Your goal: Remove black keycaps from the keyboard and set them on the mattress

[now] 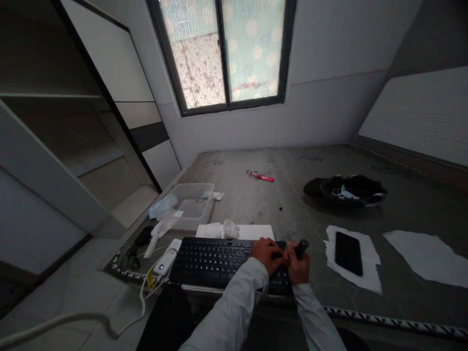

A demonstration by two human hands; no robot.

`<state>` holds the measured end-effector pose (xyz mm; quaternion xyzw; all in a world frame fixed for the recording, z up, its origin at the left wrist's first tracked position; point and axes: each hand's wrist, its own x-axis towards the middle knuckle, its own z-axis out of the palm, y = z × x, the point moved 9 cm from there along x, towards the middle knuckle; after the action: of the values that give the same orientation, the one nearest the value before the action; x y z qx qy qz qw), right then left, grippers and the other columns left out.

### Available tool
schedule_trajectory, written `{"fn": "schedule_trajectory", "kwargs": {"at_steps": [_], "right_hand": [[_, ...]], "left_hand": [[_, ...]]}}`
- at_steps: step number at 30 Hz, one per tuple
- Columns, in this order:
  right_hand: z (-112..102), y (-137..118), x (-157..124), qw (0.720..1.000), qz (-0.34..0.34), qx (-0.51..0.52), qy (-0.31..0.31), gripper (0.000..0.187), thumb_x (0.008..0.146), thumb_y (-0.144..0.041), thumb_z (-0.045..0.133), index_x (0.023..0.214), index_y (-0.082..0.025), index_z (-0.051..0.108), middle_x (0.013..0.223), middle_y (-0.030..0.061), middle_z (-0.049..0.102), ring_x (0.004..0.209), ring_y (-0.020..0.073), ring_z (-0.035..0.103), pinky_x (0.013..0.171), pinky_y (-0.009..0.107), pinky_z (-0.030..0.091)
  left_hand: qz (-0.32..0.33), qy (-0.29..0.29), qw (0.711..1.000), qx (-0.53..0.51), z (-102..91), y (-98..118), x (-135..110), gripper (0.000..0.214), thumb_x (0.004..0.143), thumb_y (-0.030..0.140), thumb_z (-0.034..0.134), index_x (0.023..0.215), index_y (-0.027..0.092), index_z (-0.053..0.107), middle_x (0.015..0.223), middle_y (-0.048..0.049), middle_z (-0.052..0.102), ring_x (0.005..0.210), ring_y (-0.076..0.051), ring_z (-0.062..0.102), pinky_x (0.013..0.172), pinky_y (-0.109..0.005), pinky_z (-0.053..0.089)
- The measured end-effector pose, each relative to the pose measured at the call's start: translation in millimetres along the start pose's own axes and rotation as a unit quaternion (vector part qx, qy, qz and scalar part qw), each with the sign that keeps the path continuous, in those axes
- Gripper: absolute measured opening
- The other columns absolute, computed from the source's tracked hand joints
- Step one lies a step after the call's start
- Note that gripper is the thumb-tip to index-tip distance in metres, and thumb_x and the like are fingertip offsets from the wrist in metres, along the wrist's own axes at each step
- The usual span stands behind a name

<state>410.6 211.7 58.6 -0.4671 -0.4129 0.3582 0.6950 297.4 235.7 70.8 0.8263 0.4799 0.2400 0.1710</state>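
— Keyboard (219,261): where does it lie?
— Straight ahead, long axis left to right. Both hands are at its right end.
— Hands?
— Left hand (266,254) curled on the keys, grip unclear. Right hand (298,267) closed round a small dark object (302,246).

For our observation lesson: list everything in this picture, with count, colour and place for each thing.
mattress: one, grey, centre
keyboard: one, black, near edge
phone: one, black, on paper, right of keyboard
paper sheets: three, white, two right, one behind keyboard
plastic box: one, clear, far left
packet: one, red, far middle
dark heap: one, black, far right
device: one, white, lit, left of keyboard
window: one, dark frame, back wall
small object: one, black, in right hand
left hand: one, on keyboard's right end
right hand: one, grips small object
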Motion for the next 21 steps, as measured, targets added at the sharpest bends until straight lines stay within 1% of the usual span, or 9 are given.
{"fn": "schedule_trajectory", "kwargs": {"at_steps": [5, 9, 11, 13, 15, 18, 21], "right_hand": [[-3, -10, -2, 0.994, -0.066, -0.088, -0.009, 0.051, 0.082, -0.059, 0.058, 0.052, -0.02, 0.044, 0.046, -0.0029, 0.043, 0.044, 0.0101, 0.042, 0.044, 0.023, 0.034], [-1, -15, -4, 0.983, -0.122, -0.133, -0.029, 0.049, 0.084, -0.057, 0.057, 0.053, -0.018, 0.051, 0.048, -0.0007, 0.048, 0.048, 0.0115, 0.047, 0.048, 0.024, 0.038], [-4, -14, -5, 0.984, -0.129, -0.122, -0.013, 0.05, 0.083, -0.057, 0.058, 0.051, -0.019, 0.048, 0.046, -0.0018, 0.045, 0.046, 0.0105, 0.044, 0.046, 0.023, 0.037], [-8, -10, -7, 0.99, -0.12, -0.08, 0.011, 0.053, 0.083, -0.056, 0.059, 0.049, -0.02, 0.041, 0.044, -0.0043, 0.037, 0.042, 0.0087, 0.038, 0.042, 0.023, 0.034], [-9, -6, -8, 0.993, -0.108, -0.04, 0.021, 0.053, 0.082, -0.054, 0.062, 0.049, -0.021, 0.036, 0.044, -0.0058, 0.033, 0.041, 0.0078, 0.034, 0.04, 0.022, 0.031], [-9, -4, -10, 0.995, -0.099, -0.007, 0.033, 0.052, 0.08, -0.054, 0.065, 0.052, -0.021, 0.036, 0.046, -0.0066, 0.033, 0.042, 0.0079, 0.034, 0.04, 0.023, 0.03], [-14, -4, -11, 0.992, -0.106, 0.017, 0.065, 0.049, 0.081, -0.053, 0.063, 0.055, -0.022, 0.036, 0.047, -0.0076, 0.031, 0.042, 0.0081, 0.033, 0.041, 0.023, 0.03]], "left_hand": [[-0.008, -0.012, 1.0, -0.001, 1.4, -2, 1, 0.017, 0.076, 0.038, 0.072, 0.092, 0.033, 0.076, 0.102, -0.0004, 0.068, 0.101, -0.022, 0.056, 0.089, -0.04, 0.041], [-0.01, -0.013, 1.0, -0.006, 0.9, -2, 1, 0.016, 0.077, 0.039, 0.072, 0.092, 0.033, 0.076, 0.103, 0.0002, 0.068, 0.101, -0.022, 0.057, 0.089, -0.04, 0.041], [-0.011, -0.01, 1.0, -0.012, 0.1, -1, 0, 0.016, 0.077, 0.039, 0.072, 0.091, 0.033, 0.076, 0.103, 0.0007, 0.068, 0.101, -0.022, 0.057, 0.089, -0.04, 0.041], [-0.014, -0.006, 1.0, -0.022, -0.8, -1, 0, 0.016, 0.076, 0.041, 0.073, 0.09, 0.033, 0.076, 0.101, 0.0013, 0.069, 0.1, -0.021, 0.058, 0.089, -0.04, 0.041], [-0.014, -0.002, 0.999, -0.031, -1.6, -1, 0, 0.016, 0.076, 0.042, 0.074, 0.089, 0.033, 0.076, 0.1, 0.0014, 0.069, 0.1, -0.021, 0.058, 0.09, -0.04, 0.041], [-0.015, -0.004, 0.999, -0.046, -2.7, -1, -1, 0.015, 0.076, 0.042, 0.074, 0.087, 0.033, 0.076, 0.1, 0.0014, 0.07, 0.1, -0.02, 0.058, 0.091, -0.039, 0.04], [-0.024, -0.007, 0.998, -0.06, -5.3, 1, -1, 0.014, 0.078, 0.042, 0.072, 0.085, 0.031, 0.076, 0.098, 0.0016, 0.071, 0.099, -0.02, 0.059, 0.092, -0.038, 0.04]]}}
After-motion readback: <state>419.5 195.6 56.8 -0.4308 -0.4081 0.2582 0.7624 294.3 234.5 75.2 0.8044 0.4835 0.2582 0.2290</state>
